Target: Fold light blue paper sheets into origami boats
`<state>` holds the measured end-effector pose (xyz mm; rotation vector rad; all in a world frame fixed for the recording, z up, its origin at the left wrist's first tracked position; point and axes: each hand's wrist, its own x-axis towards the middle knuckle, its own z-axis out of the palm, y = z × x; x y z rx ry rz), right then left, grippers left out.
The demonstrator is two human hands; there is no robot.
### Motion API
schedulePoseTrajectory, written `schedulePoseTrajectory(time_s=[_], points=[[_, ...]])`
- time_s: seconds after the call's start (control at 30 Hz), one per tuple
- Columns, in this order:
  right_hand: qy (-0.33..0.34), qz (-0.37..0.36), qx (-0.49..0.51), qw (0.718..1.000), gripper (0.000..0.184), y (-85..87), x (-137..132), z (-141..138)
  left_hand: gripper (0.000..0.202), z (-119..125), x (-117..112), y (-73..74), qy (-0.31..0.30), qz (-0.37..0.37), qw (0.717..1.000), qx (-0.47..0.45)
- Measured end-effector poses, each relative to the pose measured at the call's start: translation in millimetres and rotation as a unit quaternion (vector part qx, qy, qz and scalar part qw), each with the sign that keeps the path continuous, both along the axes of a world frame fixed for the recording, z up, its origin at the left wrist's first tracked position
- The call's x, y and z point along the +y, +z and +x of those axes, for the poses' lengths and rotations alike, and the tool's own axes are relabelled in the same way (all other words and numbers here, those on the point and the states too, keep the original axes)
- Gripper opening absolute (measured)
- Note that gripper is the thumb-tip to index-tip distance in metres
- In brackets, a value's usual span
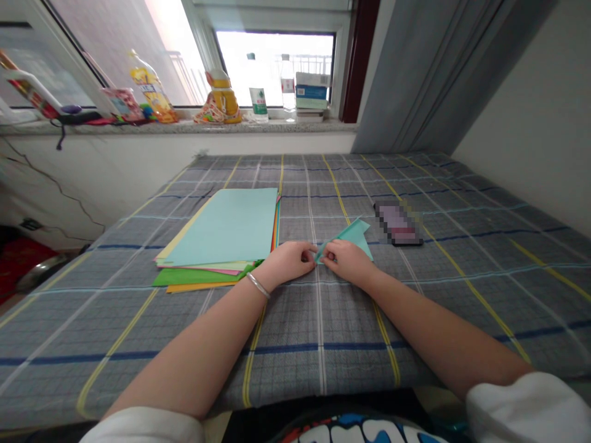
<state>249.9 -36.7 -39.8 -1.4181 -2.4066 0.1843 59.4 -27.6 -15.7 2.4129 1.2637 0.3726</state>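
Note:
A folded piece of teal paper with pointed corners lies low over the checked cloth, in front of my body. My right hand has its fingers closed on the paper's near left part. At the narrow left tip, my left hand pinches with thumb and forefinger; the exact contact is partly hidden by the fingers. A silver bangle circles my left wrist. To the left is a stack of coloured paper, light blue on top, with green, yellow, pink and orange edges showing.
A phone, blurred out, lies to the right of the folded paper. The checked cloth covers the whole table. Bottles, boxes and a yellow jug stand on the windowsill behind. A grey curtain hangs at the right.

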Motion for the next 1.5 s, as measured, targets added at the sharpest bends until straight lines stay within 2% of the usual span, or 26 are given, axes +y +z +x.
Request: schedulePoseTrajectory(time_s=[0.17,0.27,0.37,0.5,0.77,0.9,1.17,1.5], points=[[0.001,-0.003,0.001,1.000,0.007,-2.3,1.9,-1.1,0.018,4.9,-4.9,-1.1,-0.032,0.079,0.995,0.057],[-0.001,-0.006,0.007,1.000,0.007,-2.1,1.6,-1.4,0.016,9.4,-10.3,-2.2,-0.012,0.127,0.986,0.104],[0.000,-0.011,0.023,1.000,0.005,-2.3,1.4,-1.2,0.024,15.3,-13.8,-5.4,0.016,0.149,0.979,0.135],[0.014,0.000,0.048,0.999,0.006,-1.8,1.8,2.0,0.021,20.4,-12.1,-10.6,0.047,0.148,0.976,0.152],[0.140,0.015,0.024,0.990,0.028,1.2,2.7,17.5,0.016,15.2,-8.6,-7.8,0.026,0.113,0.987,0.113],[0.142,0.024,-0.009,0.989,0.036,4.6,-0.8,20.5,0.019,14.0,-8.2,-9.6,0.010,0.126,0.986,0.109],[0.145,0.032,-0.054,0.987,0.037,14.8,-3.7,25.8,0.023,15.3,-7.5,-14.8,0.001,0.140,0.984,0.109],[0.109,0.005,-0.093,0.990,0.039,23.7,-3.9,41.0,0.026,14.6,-8.3,-12.3,-0.005,0.133,0.985,0.106]])
